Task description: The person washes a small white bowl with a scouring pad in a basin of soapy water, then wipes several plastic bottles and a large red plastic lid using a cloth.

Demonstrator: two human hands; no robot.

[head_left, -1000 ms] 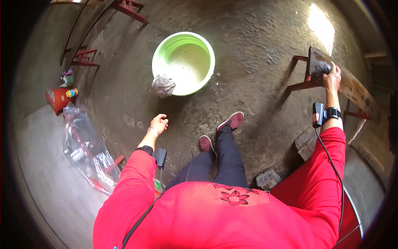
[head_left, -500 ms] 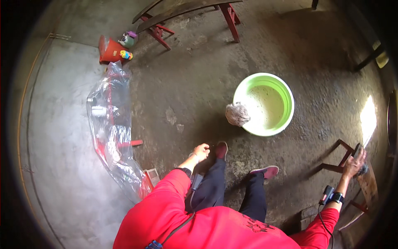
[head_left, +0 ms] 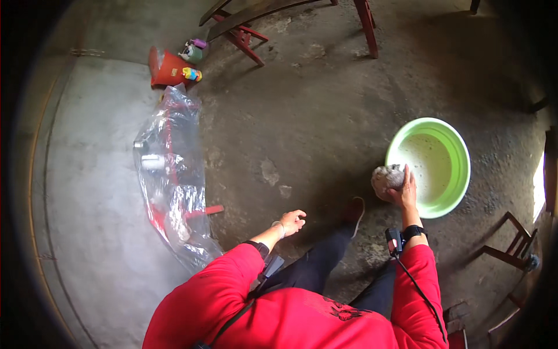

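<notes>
A light green basin [head_left: 467,166] with cloudy, foamy water in it stands on the floor ahead and to the right. Over its left rim lies a bunched grey-brown rag [head_left: 385,182]. My right hand [head_left: 406,192] is closed around the right side of this rag, at the basin's edge. In front of my body, well left of the basin, my left hand [head_left: 292,222] hangs in the air. Its fingers are loosely bent and a little apart, with nothing between them.
Clear plastic sheeting [head_left: 185,200] covers things along the left. A red bucket [head_left: 168,68] with bottles beside it lies farther back. Red-legged benches [head_left: 366,26] stand at the far side. At the right are a red wooden frame [head_left: 504,256] and a dark scrubber [head_left: 532,262].
My right hand has come from the scrubber at the far right to the rag and taken hold of it. The view has shifted, so the basin appears farther right.
</notes>
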